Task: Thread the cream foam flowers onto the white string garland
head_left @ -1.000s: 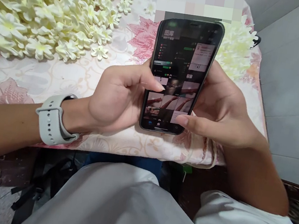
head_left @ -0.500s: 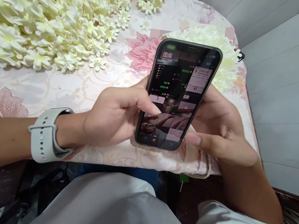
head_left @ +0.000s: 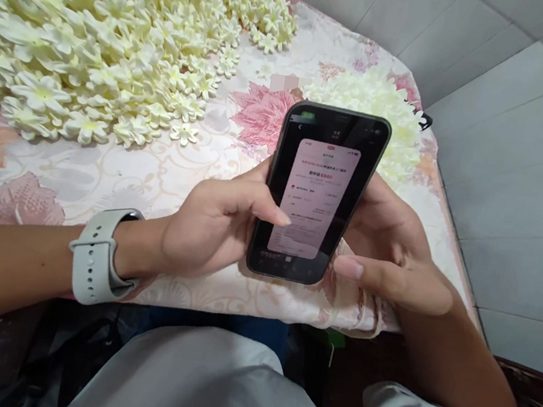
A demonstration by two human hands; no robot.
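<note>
A black smartphone point(head_left: 320, 197) is held upright between my two hands above the table's near edge. Its lit screen shows a white page of text on a black background. My left hand point(head_left: 218, 223) grips the phone's left side, its thumb lying over the lower part of the screen and its other fingers hidden behind. On the other side, my right hand point(head_left: 391, 247) holds the right edge, fingers behind the phone and thumb beside its lower right corner. A pale watch band point(head_left: 95, 256) circles my left wrist.
Pale yellow artificial flowers point(head_left: 97, 37) are heaped at the back left of the floral tablecloth point(head_left: 153, 180). Behind the phone lies a smaller pile of whitish flowers point(head_left: 367, 96). A tiled wall point(head_left: 532, 179) borders the table on the right.
The phone's screen has switched from a grid of pictures to a single white page. The view has shifted slightly, and the phone and hands sit a little lower in it.
</note>
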